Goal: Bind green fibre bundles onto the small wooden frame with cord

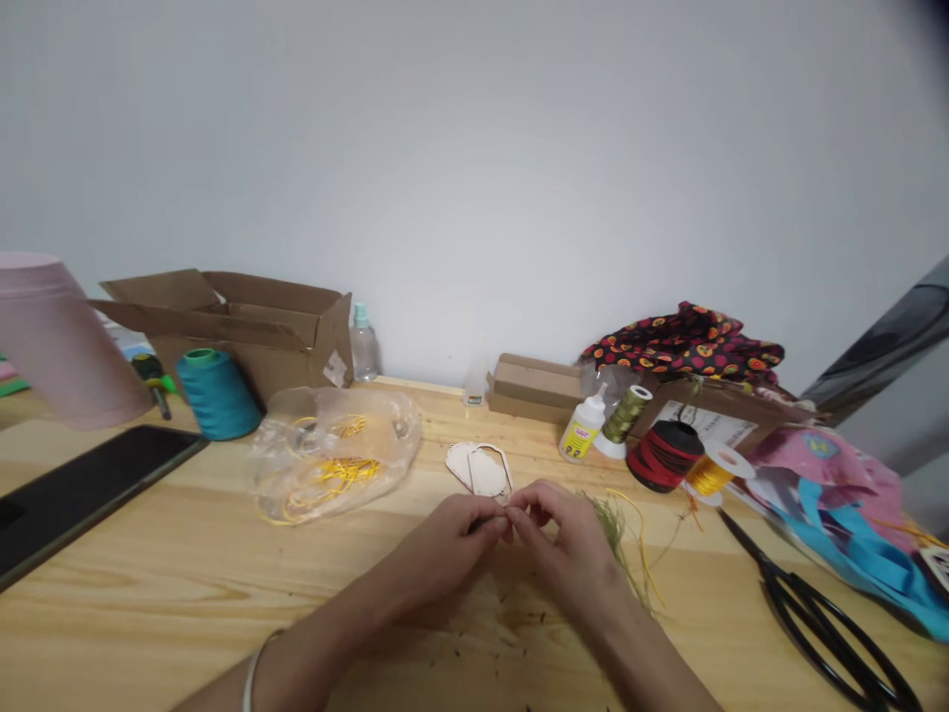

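Over the middle of the wooden table, my left hand (464,534) and my right hand (556,529) meet fingertip to fingertip. Both are closed in a pinch; whatever lies between the fingers is too small and hidden to name. Just beyond them lies a flat pale cut-out piece (478,468) with a dark outline and an opening on its right. Green threads (614,529) stick out beside my right hand, partly covered by it. A yellow cord (644,549) curves along the table to their right. Small dark scraps are scattered below my hands.
Left are a phone (96,485), teal thread cone (216,394), open cardboard box (244,326) and plastic bag (333,460) of yellow cord. Right are a glue bottle (582,428), red-black spool (665,455), yellow spool (716,469), black scissors (808,603) and blue ribbon (867,554).
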Demonstrator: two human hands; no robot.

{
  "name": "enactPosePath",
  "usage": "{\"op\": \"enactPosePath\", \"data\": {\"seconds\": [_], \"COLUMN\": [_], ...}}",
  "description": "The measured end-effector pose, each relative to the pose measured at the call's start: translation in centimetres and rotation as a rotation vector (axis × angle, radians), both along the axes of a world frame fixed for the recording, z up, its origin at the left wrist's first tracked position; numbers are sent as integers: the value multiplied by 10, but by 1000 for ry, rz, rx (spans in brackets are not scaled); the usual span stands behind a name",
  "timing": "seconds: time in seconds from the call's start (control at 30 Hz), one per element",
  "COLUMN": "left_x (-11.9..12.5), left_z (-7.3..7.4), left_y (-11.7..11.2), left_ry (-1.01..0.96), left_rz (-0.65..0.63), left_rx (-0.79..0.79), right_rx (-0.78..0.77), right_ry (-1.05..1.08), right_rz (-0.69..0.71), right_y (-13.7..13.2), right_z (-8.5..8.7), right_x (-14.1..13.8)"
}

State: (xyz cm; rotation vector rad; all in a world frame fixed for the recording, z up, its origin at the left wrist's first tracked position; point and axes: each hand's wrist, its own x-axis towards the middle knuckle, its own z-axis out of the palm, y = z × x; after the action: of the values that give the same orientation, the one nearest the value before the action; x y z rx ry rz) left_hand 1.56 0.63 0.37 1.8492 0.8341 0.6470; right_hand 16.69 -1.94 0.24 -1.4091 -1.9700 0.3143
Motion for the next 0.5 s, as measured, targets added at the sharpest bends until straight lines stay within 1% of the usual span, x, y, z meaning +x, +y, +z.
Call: {"op": "enactPosePath", "data": {"seconds": [0.17,0.3,0.4,0.5], "left_x": [0,0,1,3], "left_z": [-3,-6,-8,-8], "left_y": [1,2,3,3], "left_ry": [-94,-203,-301,-359], "left_rz": [-4,-33,-38,-37], "left_rx": [-132,-310,-410,-464], "right_rx": [22,50,54,56], "right_ry": [91,195,278,349], "right_rz": [30,77,67,60], "right_y": [-1,-1,0,0], "right_z": [-2,-4,-5,-6], "right_x": [-1,-3,-4,-4]}}
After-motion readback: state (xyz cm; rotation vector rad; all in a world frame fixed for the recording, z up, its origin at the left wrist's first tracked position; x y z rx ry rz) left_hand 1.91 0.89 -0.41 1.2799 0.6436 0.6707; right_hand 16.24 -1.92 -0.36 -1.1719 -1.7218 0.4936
